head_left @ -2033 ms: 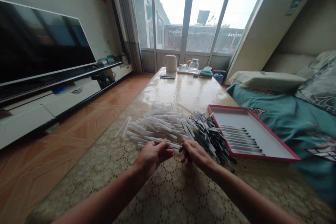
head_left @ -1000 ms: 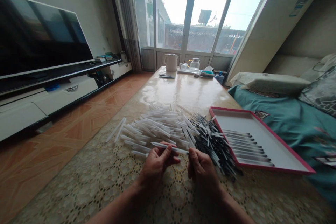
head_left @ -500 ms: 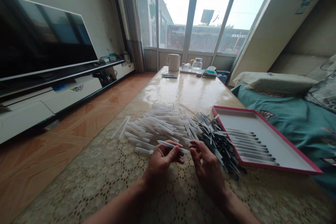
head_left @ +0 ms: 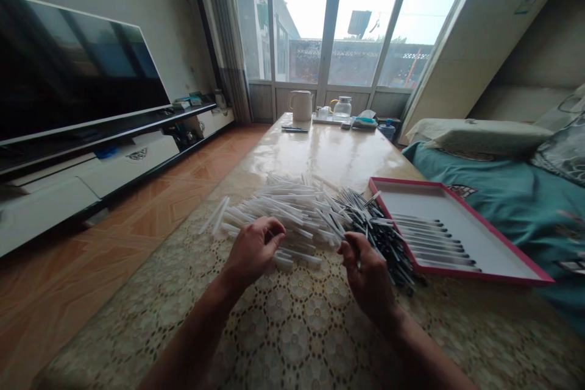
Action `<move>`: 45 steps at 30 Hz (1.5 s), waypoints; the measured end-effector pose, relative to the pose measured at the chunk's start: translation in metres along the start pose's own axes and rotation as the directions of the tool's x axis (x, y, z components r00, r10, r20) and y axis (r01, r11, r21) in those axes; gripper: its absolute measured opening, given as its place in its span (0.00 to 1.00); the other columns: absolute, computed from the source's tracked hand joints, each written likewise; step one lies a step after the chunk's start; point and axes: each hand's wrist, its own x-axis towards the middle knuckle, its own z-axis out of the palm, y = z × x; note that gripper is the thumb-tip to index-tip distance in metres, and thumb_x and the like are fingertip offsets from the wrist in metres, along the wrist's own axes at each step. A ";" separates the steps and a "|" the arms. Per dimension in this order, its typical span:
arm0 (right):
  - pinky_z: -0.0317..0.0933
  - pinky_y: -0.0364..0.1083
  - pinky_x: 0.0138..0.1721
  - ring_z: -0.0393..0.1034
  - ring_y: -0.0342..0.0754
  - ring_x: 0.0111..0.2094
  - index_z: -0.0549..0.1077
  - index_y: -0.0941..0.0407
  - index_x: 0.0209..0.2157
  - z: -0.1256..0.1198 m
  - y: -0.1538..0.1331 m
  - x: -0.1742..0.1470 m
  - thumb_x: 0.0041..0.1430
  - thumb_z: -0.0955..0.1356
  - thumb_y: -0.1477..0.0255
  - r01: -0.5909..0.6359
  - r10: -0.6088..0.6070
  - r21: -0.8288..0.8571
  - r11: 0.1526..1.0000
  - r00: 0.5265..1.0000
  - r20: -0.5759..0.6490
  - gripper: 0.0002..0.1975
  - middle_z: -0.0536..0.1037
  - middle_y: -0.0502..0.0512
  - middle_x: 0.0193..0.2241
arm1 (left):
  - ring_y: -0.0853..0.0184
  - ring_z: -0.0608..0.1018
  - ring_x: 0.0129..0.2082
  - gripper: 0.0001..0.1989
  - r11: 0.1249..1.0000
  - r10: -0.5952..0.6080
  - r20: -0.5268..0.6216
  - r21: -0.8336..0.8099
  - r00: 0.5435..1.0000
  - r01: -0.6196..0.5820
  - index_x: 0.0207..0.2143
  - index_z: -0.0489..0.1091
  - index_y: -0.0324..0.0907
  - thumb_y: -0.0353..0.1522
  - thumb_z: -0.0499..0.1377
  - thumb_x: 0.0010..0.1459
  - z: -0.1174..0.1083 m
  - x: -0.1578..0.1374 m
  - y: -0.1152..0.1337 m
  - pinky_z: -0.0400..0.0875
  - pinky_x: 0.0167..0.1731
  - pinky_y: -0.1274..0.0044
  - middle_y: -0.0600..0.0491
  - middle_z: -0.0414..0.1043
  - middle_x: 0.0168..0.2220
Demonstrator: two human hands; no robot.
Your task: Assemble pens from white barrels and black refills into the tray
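Note:
My left hand (head_left: 256, 250) is over the near left edge of a pile of white pen barrels (head_left: 287, 201). Its thumb and fingers curl toward each other, and whatever is between them is hidden. My right hand (head_left: 368, 271) has its fingers pinched together beside a heap of dark pen refills (head_left: 384, 237). Anything in that pinch is too small or too covered to make out. To the right stands a shallow pink-rimmed box (head_left: 493, 228), where several pens with dark ends (head_left: 439, 244) lie side by side along the left part.
The long table (head_left: 315, 329) has a patterned cover. At its far end are a kettle (head_left: 300, 105), a glass jug (head_left: 342, 108) and a tissue pack (head_left: 364, 122). A bed with a teal cover (head_left: 516, 186) borders the right side; a TV cabinet (head_left: 132, 158) is left.
My left hand has moved left to the white barrels, and the pen barrel it held is no longer visible there. My right hand has shifted slightly right, its fingers closer together.

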 end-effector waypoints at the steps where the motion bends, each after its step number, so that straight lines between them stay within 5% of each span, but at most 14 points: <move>1: 0.63 0.43 0.28 0.73 0.47 0.26 0.67 0.57 0.42 0.000 0.000 0.000 0.66 0.59 0.67 -0.031 0.031 0.002 1.000 0.999 0.013 0.11 0.76 0.53 0.27 | 0.66 0.74 0.29 0.05 0.998 0.001 0.013 0.065 1.000 -0.002 0.30 0.74 0.40 0.30 0.58 0.54 -0.009 0.001 -0.003 0.67 0.31 0.74 0.51 0.73 0.29; 5: 0.62 0.43 0.26 0.72 0.47 0.25 0.66 0.56 0.41 0.002 0.000 -0.002 0.66 0.58 0.66 -0.067 0.066 0.011 0.998 0.994 0.088 0.10 0.76 0.52 0.27 | 0.65 0.72 0.28 0.02 0.985 0.022 0.178 0.162 0.984 -0.052 0.26 0.74 0.42 0.28 0.60 0.48 -0.023 -0.001 -0.014 0.64 0.30 0.75 0.53 0.71 0.27; 13: 0.58 0.41 0.24 0.68 0.44 0.21 0.65 0.57 0.43 0.000 -0.003 -0.001 0.66 0.58 0.70 -0.002 0.000 0.019 1.000 0.990 0.143 0.09 0.74 0.50 0.25 | 0.63 0.72 0.32 0.06 0.972 0.103 0.203 0.187 0.974 -0.142 0.26 0.71 0.42 0.23 0.59 0.47 -0.009 -0.002 -0.017 0.62 0.33 0.74 0.52 0.70 0.30; 18: 0.55 0.41 0.25 0.65 0.43 0.20 0.68 0.57 0.40 -0.005 -0.014 -0.002 0.63 0.59 0.74 0.196 -0.191 -0.018 0.980 0.969 0.159 0.08 0.73 0.50 0.23 | 0.67 0.71 0.27 0.03 0.982 0.065 0.094 -0.180 0.993 -0.047 0.31 0.72 0.41 0.31 0.59 0.55 -0.006 0.000 -0.005 0.63 0.28 0.76 0.53 0.70 0.26; 22: 0.55 0.42 0.27 0.65 0.43 0.22 0.71 0.58 0.38 -0.007 -0.018 -0.003 0.63 0.61 0.73 0.245 -0.232 -0.064 0.967 0.959 0.162 0.08 0.73 0.51 0.25 | 0.72 0.66 0.19 0.08 0.824 -0.099 0.215 -0.530 0.972 0.201 0.31 0.74 0.38 0.34 0.64 0.52 0.002 0.000 -0.002 0.58 0.20 0.79 0.57 0.65 0.19; 26: 0.55 0.42 0.29 0.66 0.43 0.22 0.73 0.57 0.37 -0.007 -0.015 -0.003 0.63 0.61 0.72 0.234 -0.216 -0.112 0.966 0.964 0.154 0.09 0.74 0.51 0.25 | 0.75 0.64 0.17 0.10 0.683 -0.164 0.211 -0.681 0.964 0.265 0.30 0.77 0.37 0.35 0.68 0.47 0.011 0.002 -0.009 0.58 0.18 0.82 0.58 0.65 0.18; 31: 0.55 0.42 0.29 0.66 0.43 0.23 0.73 0.57 0.37 -0.008 -0.014 -0.002 0.63 0.62 0.72 0.210 -0.190 -0.117 0.971 0.968 0.166 0.09 0.73 0.51 0.24 | 0.76 0.67 0.17 0.14 0.568 -0.227 0.213 -0.764 0.950 0.306 0.31 0.78 0.37 0.39 0.69 0.46 0.016 0.003 -0.016 0.61 0.18 0.83 0.54 0.71 0.22; 40: 0.56 0.42 0.29 0.70 0.45 0.26 0.72 0.57 0.35 -0.003 -0.012 -0.002 0.66 0.59 0.71 0.263 -0.233 -0.125 0.957 0.949 0.212 0.11 0.75 0.53 0.26 | 0.74 0.72 0.18 0.16 0.525 -0.242 0.265 -0.773 0.933 0.356 0.31 0.76 0.36 0.40 0.69 0.46 0.030 -0.002 -0.010 0.64 0.19 0.83 0.52 0.74 0.24; 45: 0.50 0.43 0.26 0.68 0.46 0.24 0.69 0.56 0.30 0.000 -0.006 -0.001 0.68 0.57 0.71 0.371 -0.293 -0.279 0.886 0.913 0.285 0.14 0.73 0.51 0.23 | 0.74 0.72 0.18 0.16 0.505 -0.232 0.251 -0.795 0.940 0.337 0.30 0.73 0.36 0.40 0.68 0.47 0.042 -0.006 -0.006 0.65 0.18 0.83 0.53 0.74 0.22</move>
